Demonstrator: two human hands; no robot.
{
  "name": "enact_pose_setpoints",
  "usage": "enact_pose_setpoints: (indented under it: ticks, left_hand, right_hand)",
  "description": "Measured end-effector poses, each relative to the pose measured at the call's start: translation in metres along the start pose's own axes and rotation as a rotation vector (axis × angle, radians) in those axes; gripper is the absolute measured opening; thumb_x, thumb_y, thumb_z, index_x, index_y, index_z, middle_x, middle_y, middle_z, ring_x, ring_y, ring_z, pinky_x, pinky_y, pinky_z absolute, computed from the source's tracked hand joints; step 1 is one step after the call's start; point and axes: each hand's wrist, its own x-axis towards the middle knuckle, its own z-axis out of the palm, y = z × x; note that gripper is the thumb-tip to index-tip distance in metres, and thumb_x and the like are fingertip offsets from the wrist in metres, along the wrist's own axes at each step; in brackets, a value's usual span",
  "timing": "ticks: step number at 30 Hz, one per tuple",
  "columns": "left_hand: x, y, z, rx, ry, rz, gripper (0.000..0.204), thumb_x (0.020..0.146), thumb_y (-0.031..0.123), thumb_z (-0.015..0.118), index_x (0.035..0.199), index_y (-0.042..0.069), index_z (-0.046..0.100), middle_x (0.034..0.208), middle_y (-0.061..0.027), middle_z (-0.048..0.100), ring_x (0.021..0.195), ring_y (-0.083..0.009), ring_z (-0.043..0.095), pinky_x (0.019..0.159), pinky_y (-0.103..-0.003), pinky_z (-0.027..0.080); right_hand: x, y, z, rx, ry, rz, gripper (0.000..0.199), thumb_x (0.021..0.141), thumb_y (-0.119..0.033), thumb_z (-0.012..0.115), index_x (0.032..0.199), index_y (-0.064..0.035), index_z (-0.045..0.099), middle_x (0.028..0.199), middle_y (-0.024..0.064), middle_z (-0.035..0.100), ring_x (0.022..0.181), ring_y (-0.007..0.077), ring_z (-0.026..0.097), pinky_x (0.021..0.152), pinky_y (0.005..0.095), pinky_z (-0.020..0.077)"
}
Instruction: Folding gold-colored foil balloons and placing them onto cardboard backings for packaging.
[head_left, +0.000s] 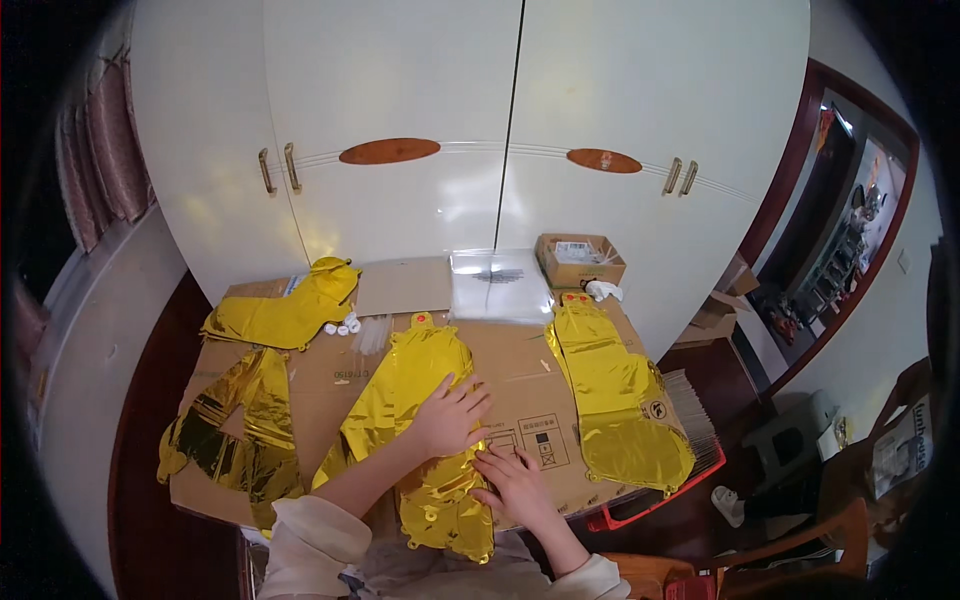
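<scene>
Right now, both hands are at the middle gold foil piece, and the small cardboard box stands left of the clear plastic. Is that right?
Not quite: in the head view, the small cardboard box stands right of the clear plastic. The left hand and right hand are indeed at the middle gold foil piece.

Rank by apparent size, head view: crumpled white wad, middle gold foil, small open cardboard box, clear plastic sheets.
1. Middle gold foil
2. Clear plastic sheets
3. Open cardboard box
4. White wad

Loose off-white sleeves (310,545), bare fingers (497,466)
</scene>
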Motion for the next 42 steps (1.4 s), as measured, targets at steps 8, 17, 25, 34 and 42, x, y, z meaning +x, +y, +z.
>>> enact_pose_setpoints:
  ticks: [8,17,25,34,42]
  left_hand:
    - [-0.009,-0.003,0.004,-0.001,-0.075,-0.072,0.061,0.091,0.056,0.052,0.131,0.010,0.056,0.138,-0.0105,0.052,0.132,-0.0316,0.044,0.111,-0.056,0.028]
    - [-0.012,-0.002,0.009,-0.030,-0.136,-0.140,0.067,0.091,0.059,0.049,0.138,0.012,0.050,0.145,-0.0069,0.047,0.133,-0.0305,0.044,0.106,-0.068,0.025]
    - [0.000,-0.017,0.013,-0.048,-0.276,-0.183,0.063,0.095,0.056,0.045,0.144,0.017,0.043,0.150,-0.0010,0.042,0.139,-0.0320,0.037,0.108,-0.069,0.022]
    - [0.016,-0.043,0.024,-0.104,-0.352,-0.249,0.074,0.093,0.065,0.039,0.150,0.018,0.034,0.152,-0.0006,0.039,0.145,-0.0347,0.025,0.113,-0.067,0.012]
    - [0.034,-0.066,0.022,-0.148,-0.465,-0.270,0.112,0.070,0.085,0.052,0.152,0.013,0.027,0.158,-0.0064,0.027,0.147,-0.0380,0.015,0.114,-0.066,0.009]
  right_hand:
    - [-0.001,0.001,0.002,-0.004,0.006,0.002,0.047,0.087,-0.040,0.066,0.123,-0.0098,0.061,0.130,0.0055,0.060,0.131,0.0197,0.048,0.108,0.0478,0.0323]
    - [-0.002,0.002,0.004,0.008,-0.010,0.009,0.048,0.087,-0.041,0.065,0.123,-0.0095,0.062,0.129,0.0050,0.060,0.131,0.0199,0.048,0.109,0.0475,0.0320]
    - [0.001,0.002,0.000,-0.006,0.018,-0.010,0.047,0.085,-0.041,0.067,0.119,-0.0087,0.065,0.125,0.0041,0.062,0.131,0.0226,0.047,0.109,0.0457,0.0325]
    - [0.002,0.003,0.002,0.001,0.012,-0.014,0.046,0.084,-0.040,0.068,0.118,-0.0094,0.066,0.124,0.0035,0.063,0.130,0.0215,0.048,0.109,0.0453,0.0325]
    - [0.001,0.003,-0.001,0.059,-0.012,0.011,0.040,0.086,-0.035,0.068,0.118,-0.0103,0.066,0.124,0.0042,0.064,0.131,0.0224,0.047,0.109,0.0458,0.0312]
